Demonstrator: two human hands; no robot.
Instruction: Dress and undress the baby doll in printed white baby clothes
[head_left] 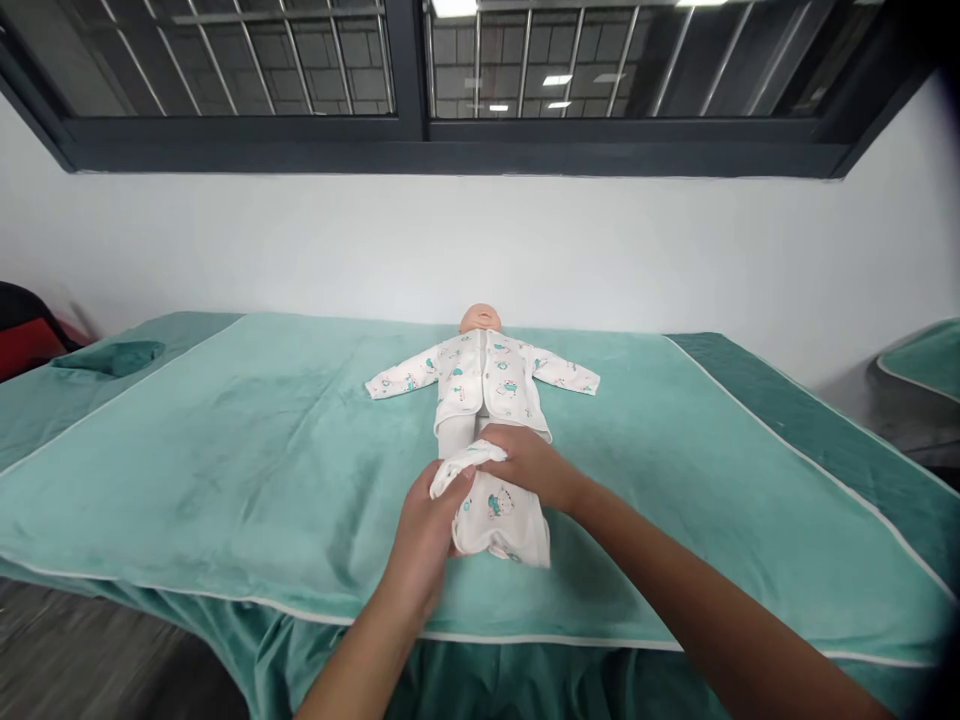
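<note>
A baby doll (480, 318) lies on its back, its head toward the wall. It wears a white printed baby jacket (510, 375) with the sleeves spread to both sides. White-looking legs (454, 436) show below the jacket hem. Over the lower legs, my left hand (427, 520) grips the left edge of small white printed baby pants (502, 515), thumb on top. My right hand (529, 465) is closed on the bunched upper edge of the same cloth. The doll's feet are hidden by the cloth and my hands.
A green velvety cover (247, 440) with white piping spreads over the bed, its skirt (525, 680) hanging at the front. Behind stands a white wall (300, 240) under a dark-framed window (420, 150). A red and black object (30, 335) is at far left.
</note>
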